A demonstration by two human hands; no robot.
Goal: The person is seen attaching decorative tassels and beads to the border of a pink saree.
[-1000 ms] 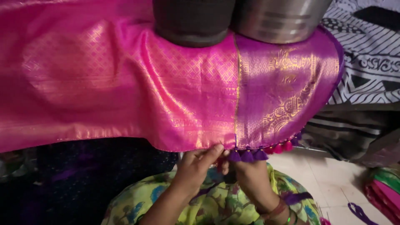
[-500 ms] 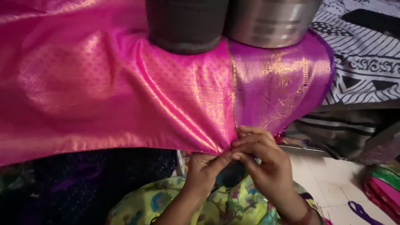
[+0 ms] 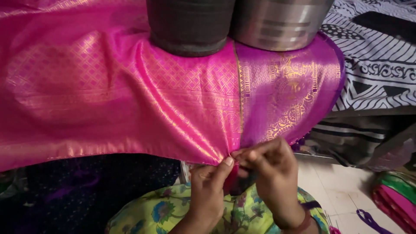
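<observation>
A shiny pink silk cloth (image 3: pixel 108 95) with gold woven patterns drapes over a raised surface, and its right part is a purple panel (image 3: pixel 290 91) with gold motifs. My left hand (image 3: pixel 210 190) and my right hand (image 3: pixel 271 171) meet at the cloth's lower hem, where pink joins purple. Both pinch the edge between thumb and fingertips. The tassels on the hem are hidden behind my fingers. Below my hands lies my lap in a yellow-green floral garment (image 3: pixel 160 212).
Two metal pots, a dark one (image 3: pixel 190 24) and a shinier one (image 3: pixel 277 21), stand on the cloth at the top. A black-and-white patterned sheet (image 3: pixel 377 65) covers the right. Folded green and pink fabric (image 3: pixel 396 195) and purple thread (image 3: pixel 368 219) lie on the tiled floor.
My right hand has risen from under the hem to its edge and closed on it beside my left hand. The purple tassels, visible before, are now covered by my fingers.
</observation>
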